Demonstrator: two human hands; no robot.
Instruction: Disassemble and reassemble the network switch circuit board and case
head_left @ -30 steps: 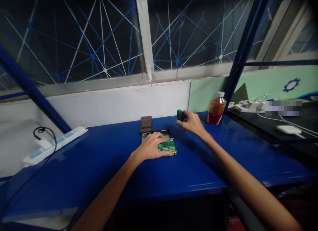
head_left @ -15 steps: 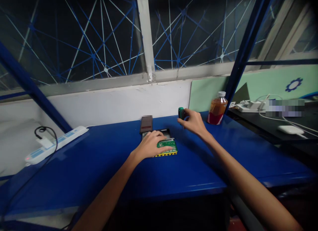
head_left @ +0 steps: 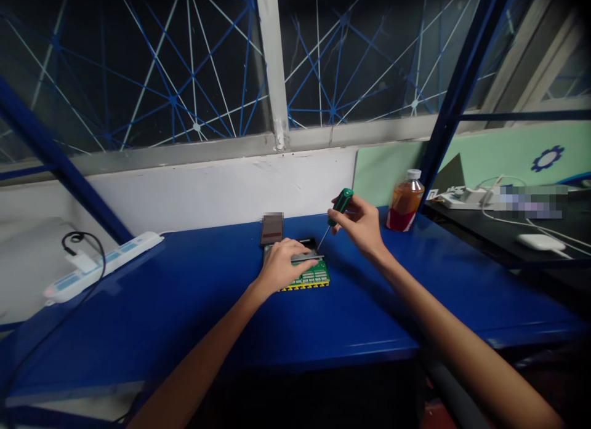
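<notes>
A screwdriver (head_left: 341, 204) with a green and black handle is in my right hand (head_left: 363, 226), its fingers closed round the grip. Its thin shaft slants down to the left, the tip close to the right end of a narrow grey strip (head_left: 310, 257). That strip crosses a green circuit board (head_left: 314, 272) with a yellow toothed front edge. Behind the strip lies a dark open housing (head_left: 307, 245), partly hidden. My left hand (head_left: 282, 264) lies over the board's left side, thumb and fingers gripping it near the strip. Whether the tip touches anything I cannot tell.
A dark flat device (head_left: 272, 229) lies behind the board on the blue table (head_left: 194, 312). At the left is a white power strip (head_left: 106, 266) with a black cable. A bottle of orange-red drink (head_left: 405, 201) stands at the back right, beside a blue frame post (head_left: 443, 130).
My right hand has tilted the screwdriver, bringing its shaft down and left to the strip. My left thumb has moved up the board towards the strip.
</notes>
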